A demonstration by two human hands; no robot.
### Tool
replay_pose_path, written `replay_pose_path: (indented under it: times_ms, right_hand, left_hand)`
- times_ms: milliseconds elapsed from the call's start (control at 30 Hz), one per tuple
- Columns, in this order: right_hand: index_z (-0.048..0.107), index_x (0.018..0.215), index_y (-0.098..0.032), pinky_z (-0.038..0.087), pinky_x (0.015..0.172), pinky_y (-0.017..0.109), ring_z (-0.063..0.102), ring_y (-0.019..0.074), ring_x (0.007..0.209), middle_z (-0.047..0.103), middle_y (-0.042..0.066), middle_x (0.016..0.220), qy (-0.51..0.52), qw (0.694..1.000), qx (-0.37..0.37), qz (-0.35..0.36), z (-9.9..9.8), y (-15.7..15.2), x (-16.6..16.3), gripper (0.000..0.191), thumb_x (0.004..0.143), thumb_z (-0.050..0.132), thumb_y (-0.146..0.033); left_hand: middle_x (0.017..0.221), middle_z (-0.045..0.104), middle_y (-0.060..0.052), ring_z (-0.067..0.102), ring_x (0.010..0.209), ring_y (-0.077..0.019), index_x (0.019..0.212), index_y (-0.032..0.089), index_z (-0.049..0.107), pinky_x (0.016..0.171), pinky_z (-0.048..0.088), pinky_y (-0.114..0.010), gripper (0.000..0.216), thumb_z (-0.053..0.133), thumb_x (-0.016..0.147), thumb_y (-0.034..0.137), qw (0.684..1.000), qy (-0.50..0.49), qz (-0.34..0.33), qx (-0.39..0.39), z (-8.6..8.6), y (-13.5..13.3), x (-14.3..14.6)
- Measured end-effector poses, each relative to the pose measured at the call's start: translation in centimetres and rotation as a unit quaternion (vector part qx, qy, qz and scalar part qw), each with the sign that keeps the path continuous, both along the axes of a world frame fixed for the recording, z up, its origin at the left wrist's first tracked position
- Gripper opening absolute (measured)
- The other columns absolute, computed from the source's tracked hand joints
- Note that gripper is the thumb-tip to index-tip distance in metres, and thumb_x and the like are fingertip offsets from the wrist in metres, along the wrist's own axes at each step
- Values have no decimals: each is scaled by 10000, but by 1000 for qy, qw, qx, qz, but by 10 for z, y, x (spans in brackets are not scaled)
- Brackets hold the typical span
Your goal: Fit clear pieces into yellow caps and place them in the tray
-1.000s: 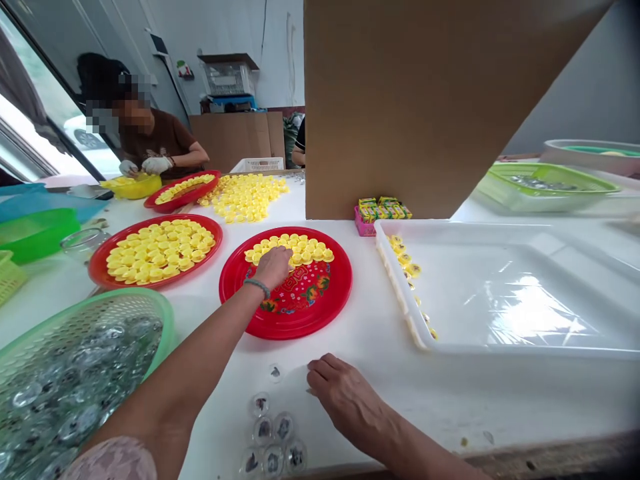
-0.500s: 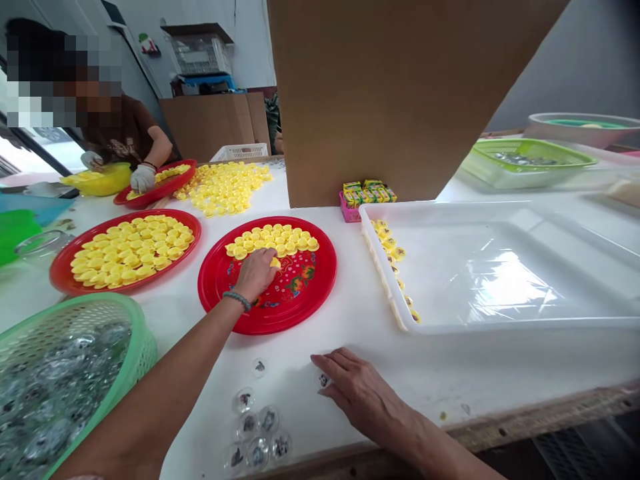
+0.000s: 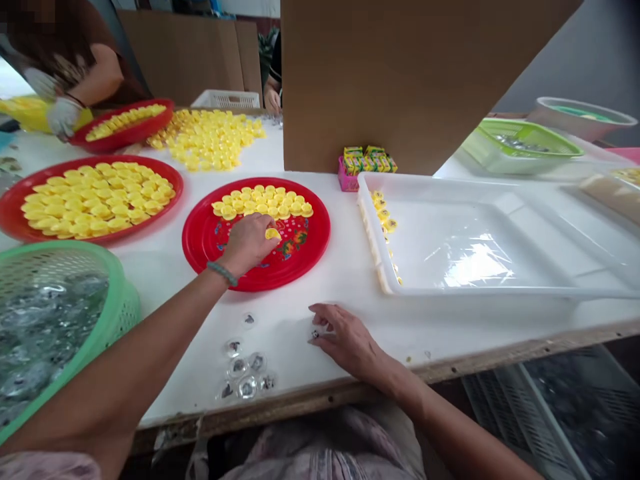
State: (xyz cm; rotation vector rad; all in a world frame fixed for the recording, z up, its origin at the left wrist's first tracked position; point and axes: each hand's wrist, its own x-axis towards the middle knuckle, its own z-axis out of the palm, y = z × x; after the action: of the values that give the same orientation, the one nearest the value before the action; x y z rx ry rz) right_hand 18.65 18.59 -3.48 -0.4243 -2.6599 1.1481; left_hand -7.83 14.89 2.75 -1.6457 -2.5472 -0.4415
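Yel. cap, L grip, w/in tray rim

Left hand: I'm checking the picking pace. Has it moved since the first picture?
Yes, slightly: against the red floral tray, the left hand has drawn back from the grouped yellow pieces toward the tray's near rim.

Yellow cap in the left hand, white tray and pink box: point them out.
Yellow cap [image 3: 273,234]: head view, on its visible face.
White tray [image 3: 480,291]: head view, on its near rim.
Pink box [image 3: 348,181]: head view, on its front wall.
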Motion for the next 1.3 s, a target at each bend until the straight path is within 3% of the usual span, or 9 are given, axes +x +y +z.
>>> replay_pose_path:
  times_ms: [100,233,433,533,667,867,1067,1200,1300]
  right_hand:
    - [504,1099,-210,451,651,228,523,110,706,572,-9,856,-18,996,-79,-36,-2,2,2,429,719,675,-107]
    - [556,949,-202,403,576,200,487,88,613,534,-53,698,-25,981,-183,-62,3,0,2,266,726,682,-130]
    - [603,728,-176,401,607,213,517,97,652,588,-23,709,13,978,-190,-84,14,-2,3,77,735,679,-168]
    - [620,829,-183,412,616,218,536,99,653,597,-26,708,29,976,-185,-111,19,-2,4,116,734,686,-181]
    - [574,993,-187,436,628,216,538,94,645,591,-34,716,40,978,-173,-106,34,0,2,267,744,666,-161]
    - [535,1058,-199,478,698,223,585,98,735,619,-15,817,53,984,-170,-33,47,-1,-7,308,778,589,-83]
    - [568,1038,-196,488,719,262,578,139,778,613,32,908,54,996,-25,-60,40,-16,-4,308,752,682,-192]
    - [582,1012,-198,478,704,268,578,153,778,618,41,885,64,993,73,-67,33,-34,-6,228,806,647,-271]
    - [597,967,-195,474,686,265,582,153,762,626,41,867,56,991,96,-69,29,-39,-10,143,833,607,-244]
  left_hand:
    - [905,605,-58,563,871,-228,919,147,617,774,440,-319,155,571,803,239,994,-56,-86,31,3,-29,41]
    - [916,589,-69,545,886,-224,943,135,606,784,449,-328,132,556,830,180,979,-120,-164,-2,-16,-58,86]
    - [933,593,-81,543,903,-232,947,124,618,809,454,-345,136,580,817,128,974,-136,-182,-19,-38,-64,98]
    - [987,603,-88,544,941,-235,1008,129,620,827,447,-343,200,583,812,112,971,-155,-182,-1,-32,-68,98]
    - [1002,633,-61,574,848,-192,1091,163,613,749,452,-291,280,620,812,195,955,-269,-108,63,-18,-78,108]
    - [689,632,8,569,651,-137,994,176,654,597,437,-224,227,638,788,271,799,-596,-34,65,-22,-86,127]
    - [730,662,-27,604,638,-140,963,135,645,635,497,-245,301,696,724,311,673,-710,122,168,-36,-94,137]
    - [752,684,-50,632,698,-152,826,126,631,687,503,-242,234,715,703,306,616,-741,156,217,-32,-98,147]
    - [733,687,-48,639,705,-155,813,127,625,696,499,-236,247,737,681,303,607,-743,175,221,-34,-99,151]
